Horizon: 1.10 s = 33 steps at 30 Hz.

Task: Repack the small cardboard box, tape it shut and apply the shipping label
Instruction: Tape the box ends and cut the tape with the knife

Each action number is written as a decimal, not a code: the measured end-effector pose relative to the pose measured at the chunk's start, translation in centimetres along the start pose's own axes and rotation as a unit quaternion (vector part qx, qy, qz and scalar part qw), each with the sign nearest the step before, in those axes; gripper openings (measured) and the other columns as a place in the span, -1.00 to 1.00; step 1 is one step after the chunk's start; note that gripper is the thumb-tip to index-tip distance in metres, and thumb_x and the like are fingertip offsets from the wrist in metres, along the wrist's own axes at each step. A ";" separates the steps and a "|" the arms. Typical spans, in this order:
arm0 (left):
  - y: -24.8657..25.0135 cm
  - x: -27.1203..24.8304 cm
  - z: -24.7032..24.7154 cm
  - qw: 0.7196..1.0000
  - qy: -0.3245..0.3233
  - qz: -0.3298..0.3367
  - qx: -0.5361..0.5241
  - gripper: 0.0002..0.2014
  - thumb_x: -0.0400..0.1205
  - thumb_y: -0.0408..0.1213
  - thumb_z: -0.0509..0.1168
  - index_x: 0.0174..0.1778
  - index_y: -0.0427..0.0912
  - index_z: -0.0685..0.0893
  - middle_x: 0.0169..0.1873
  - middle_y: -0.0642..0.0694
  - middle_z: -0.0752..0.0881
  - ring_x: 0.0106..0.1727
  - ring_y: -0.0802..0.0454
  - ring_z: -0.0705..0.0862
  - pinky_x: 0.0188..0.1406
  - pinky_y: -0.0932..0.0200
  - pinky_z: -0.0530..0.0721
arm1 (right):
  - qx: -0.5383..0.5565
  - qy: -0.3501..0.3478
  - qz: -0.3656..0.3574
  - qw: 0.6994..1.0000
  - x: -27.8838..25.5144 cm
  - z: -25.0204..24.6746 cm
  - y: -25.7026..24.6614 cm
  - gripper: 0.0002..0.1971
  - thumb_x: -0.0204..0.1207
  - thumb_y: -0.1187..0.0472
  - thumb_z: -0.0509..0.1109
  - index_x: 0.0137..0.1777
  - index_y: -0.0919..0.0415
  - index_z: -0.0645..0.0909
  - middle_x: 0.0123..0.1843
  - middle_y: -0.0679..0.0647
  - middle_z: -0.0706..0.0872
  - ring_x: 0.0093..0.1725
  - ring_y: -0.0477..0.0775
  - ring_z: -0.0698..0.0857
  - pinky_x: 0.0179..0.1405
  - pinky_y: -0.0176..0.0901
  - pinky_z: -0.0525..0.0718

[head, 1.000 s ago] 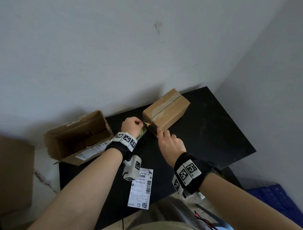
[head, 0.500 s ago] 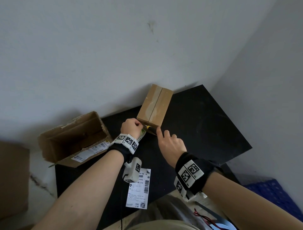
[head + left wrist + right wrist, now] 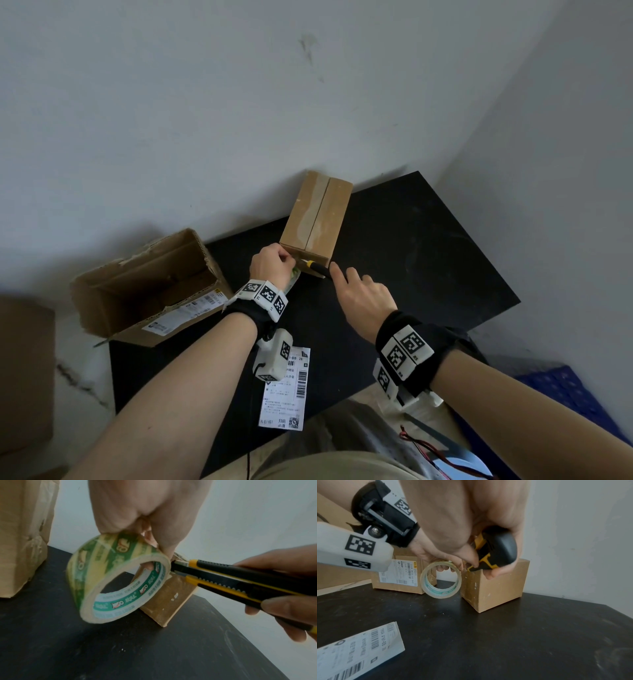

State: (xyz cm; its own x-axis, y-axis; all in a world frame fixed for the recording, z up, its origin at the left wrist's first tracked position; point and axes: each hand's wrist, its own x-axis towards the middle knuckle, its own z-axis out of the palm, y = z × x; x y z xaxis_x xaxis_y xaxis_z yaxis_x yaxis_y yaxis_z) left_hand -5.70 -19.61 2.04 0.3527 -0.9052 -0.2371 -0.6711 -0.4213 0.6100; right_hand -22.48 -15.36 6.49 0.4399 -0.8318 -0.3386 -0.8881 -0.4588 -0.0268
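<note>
1. Surface: a black table top (image 3: 411, 274), matt and marked with pale scuffs and specks, set into a corner of the room.
2. Room: two plain grey-white walls (image 3: 205, 120) meet at the corner behind the table; the rear wall carries a few small marks. Pale flooring with a dark crack shows at lower left of the head view, and a blue item at lower right cannot be identified.
3. Cardboard boxes on the table, counted: two. The small cardboard box (image 3: 317, 219) stands closed at the rear of the table, close to the wall, with tape along its top seam. The larger open box (image 3: 144, 291) lies on its side at the table's left edge, mouth facing up and away, a printed label on its side.
4. A further brown cardboard surface (image 3: 24, 370) shows off the table at far left; its form cannot be told.
5. Shipping label (image 3: 286, 390), counted: one loose sheet, lying flat on the table near the front edge, apart from both boxes.
6. Tape roll (image 3: 118, 577), counted: one, green and yellow print, held on edge just beside the small box's near end.
7. Utility knife (image 3: 240, 582), counted: one, yellow and black, its tip at the tape between roll and box.
8. Left hand (image 3: 270, 265): fingers curled through and over the tape roll, gripping it.
9. Right hand (image 3: 363, 301): fingers wrapped round the knife handle, forefinger extended along it.
</note>
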 end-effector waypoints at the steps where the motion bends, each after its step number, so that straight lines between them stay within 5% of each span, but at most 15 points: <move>1: 0.1 0.0 0.0 1.000 -0.001 0.001 0.001 -0.91 0.60 -0.29 0.32 -0.04 -0.20 0.69 -0.06 -0.13 0.73 0.01 -0.05 0.68 -0.04 0.14 0.57 | 0.002 0.000 0.001 1.000 0.0 0.1 0.1 -0.31 0.61 0.36 0.20 0.64 0.25 -0.08 0.27 0.25 0.48 0.07 0.24 0.64 -0.08 0.03 0.69; 15: 0.0 -0.4 0.2 0.999 -0.007 -0.008 -0.034 -0.93 0.61 -0.28 0.30 -0.06 -0.17 0.67 -0.04 -0.13 0.73 0.02 -0.06 0.69 -0.11 0.17 0.52 | 0.045 0.009 0.001 0.999 -0.8 0.9 1.9 -0.31 0.56 0.33 0.24 0.63 0.20 -0.01 0.28 0.19 0.49 0.09 0.21 0.63 -0.10 -0.02 0.63; 21: -0.8 -0.5 0.0 0.998 -0.012 -0.019 -0.063 -0.86 0.65 -0.27 0.25 0.03 -0.21 0.66 0.03 -0.17 0.70 0.09 -0.09 0.66 -0.13 0.17 0.48 | 0.108 -0.004 0.039 0.993 -0.9 2.9 2.4 -0.65 0.60 0.26 0.16 0.38 0.19 0.29 0.11 0.10 0.60 -0.09 0.15 0.68 -0.28 -0.10 0.51; 24: -1.2 -0.4 0.2 0.996 -0.025 -0.023 -0.086 -0.86 0.66 -0.27 0.25 0.05 -0.21 0.65 0.05 -0.17 0.69 0.12 -0.09 0.65 -0.07 0.16 0.50 | 0.203 -0.068 0.047 0.976 0.4 4.4 1.9 -0.73 0.61 0.27 0.19 0.29 0.19 0.35 0.13 0.12 0.59 -0.06 0.12 0.65 -0.16 -0.10 0.58; 29: -1.8 -0.1 0.5 0.992 -0.026 -0.030 -0.123 -0.92 0.64 -0.30 0.27 -0.01 -0.17 0.65 0.01 -0.13 0.68 0.10 -0.07 0.65 0.05 0.11 0.58 | 0.252 -0.120 0.039 0.959 2.3 7.1 0.5 -0.61 0.60 0.25 0.27 0.41 0.27 0.38 0.31 0.18 0.41 0.28 0.20 0.53 0.29 0.05 0.54; 33: -2.0 0.0 0.4 0.990 -0.024 -0.034 -0.133 -0.88 0.64 -0.30 0.27 0.04 -0.18 0.65 0.04 -0.15 0.68 0.10 -0.04 0.65 0.04 0.13 0.58 | 0.302 -0.131 0.046 0.943 3.4 8.6 0.3 -0.61 0.60 0.26 0.28 0.42 0.25 0.40 0.32 0.19 0.44 0.32 0.20 0.51 0.36 0.01 0.47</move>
State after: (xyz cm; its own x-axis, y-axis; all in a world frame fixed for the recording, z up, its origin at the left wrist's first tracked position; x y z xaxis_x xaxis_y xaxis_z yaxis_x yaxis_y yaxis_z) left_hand -4.61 -18.74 0.53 0.3558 -0.8793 -0.3168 -0.4493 -0.4581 0.7670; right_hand -22.35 -15.63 -2.74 0.3791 -0.7172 -0.5847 -0.8701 -0.0611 -0.4891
